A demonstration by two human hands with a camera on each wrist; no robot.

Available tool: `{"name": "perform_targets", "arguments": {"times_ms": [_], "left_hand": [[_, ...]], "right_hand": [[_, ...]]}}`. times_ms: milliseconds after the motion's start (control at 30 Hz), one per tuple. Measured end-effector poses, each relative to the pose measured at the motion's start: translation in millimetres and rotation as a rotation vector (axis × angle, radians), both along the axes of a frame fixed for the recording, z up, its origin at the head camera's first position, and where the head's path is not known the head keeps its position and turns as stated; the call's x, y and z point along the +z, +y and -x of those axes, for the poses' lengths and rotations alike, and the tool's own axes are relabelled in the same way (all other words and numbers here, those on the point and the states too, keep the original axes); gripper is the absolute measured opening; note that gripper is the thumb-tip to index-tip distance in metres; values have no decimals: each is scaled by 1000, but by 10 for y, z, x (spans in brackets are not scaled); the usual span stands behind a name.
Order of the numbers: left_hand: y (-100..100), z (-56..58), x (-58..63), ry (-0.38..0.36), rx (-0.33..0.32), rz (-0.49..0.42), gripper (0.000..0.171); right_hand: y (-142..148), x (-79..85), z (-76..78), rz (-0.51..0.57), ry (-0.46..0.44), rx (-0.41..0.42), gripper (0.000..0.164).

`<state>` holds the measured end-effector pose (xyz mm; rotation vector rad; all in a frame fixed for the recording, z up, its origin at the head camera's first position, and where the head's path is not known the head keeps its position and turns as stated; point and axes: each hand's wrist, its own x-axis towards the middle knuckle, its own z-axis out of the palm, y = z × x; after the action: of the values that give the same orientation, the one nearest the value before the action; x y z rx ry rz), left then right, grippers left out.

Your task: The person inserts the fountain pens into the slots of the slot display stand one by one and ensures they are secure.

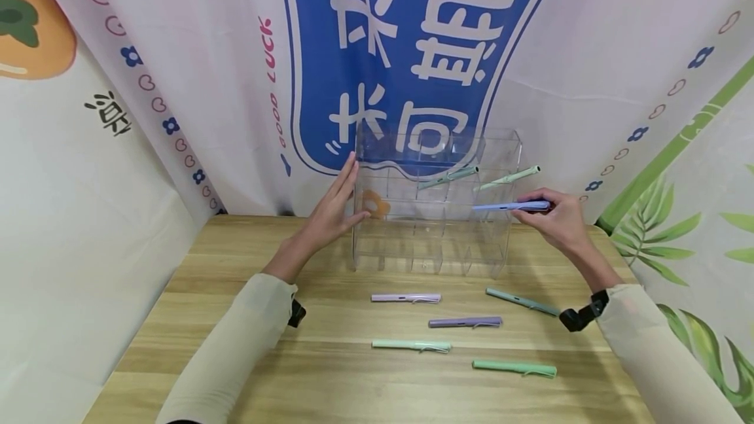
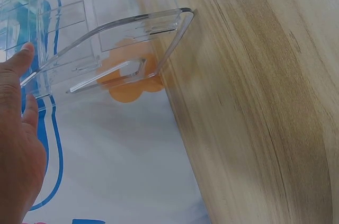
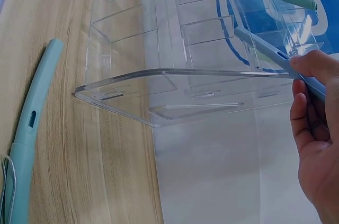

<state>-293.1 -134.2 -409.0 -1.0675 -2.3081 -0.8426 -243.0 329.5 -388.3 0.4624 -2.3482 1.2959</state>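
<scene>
A clear acrylic rack (image 1: 430, 241) with tiered compartments stands at the back of the table. My left hand (image 1: 332, 211) rests against its left side, fingers extended, thumb near the front edge; the left wrist view shows the same hand (image 2: 21, 128) at the rack's edge. At the rack's right side, my right hand (image 1: 550, 214) pinches a blue pen (image 1: 501, 207) between thumb and fingers. The blue pen's far end (image 3: 246, 36) reaches over a compartment in the right wrist view. A dark green pen (image 1: 448, 178) and a pale green pen (image 1: 508, 178) lie slanted in an upper tier.
On the wooden table (image 1: 235, 306) in front of the rack lie a lilac pen (image 1: 406, 298), a purple pen (image 1: 465, 322), a mint pen (image 1: 410, 345), a green pen (image 1: 514, 368) and a teal pen (image 1: 521, 301). A printed cloth (image 1: 235, 116) hangs right behind the rack.
</scene>
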Motion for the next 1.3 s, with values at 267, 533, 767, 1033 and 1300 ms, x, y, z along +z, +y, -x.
{"name": "perform_targets", "arguments": {"times_ms": [267,533,767,1033,1300], "left_hand": [[6,-6,17,16,0,7,116],[6,-10,12,15,-3,-4,116],[2,-5,4,-3,4,5,116],[0,-20,29,-13,10,18,114],[1,-8,13,-6,7,6,116]], "right_hand": [[-3,-6,12,-45,53,1,22],[-28,34,-19,-64,61,-8,21],[-47,45,-21,-122,88,-24,22],[-81,13,-10,-149,64,-11,20],[-119,-10,-39,-101,64,-10,25]]}}
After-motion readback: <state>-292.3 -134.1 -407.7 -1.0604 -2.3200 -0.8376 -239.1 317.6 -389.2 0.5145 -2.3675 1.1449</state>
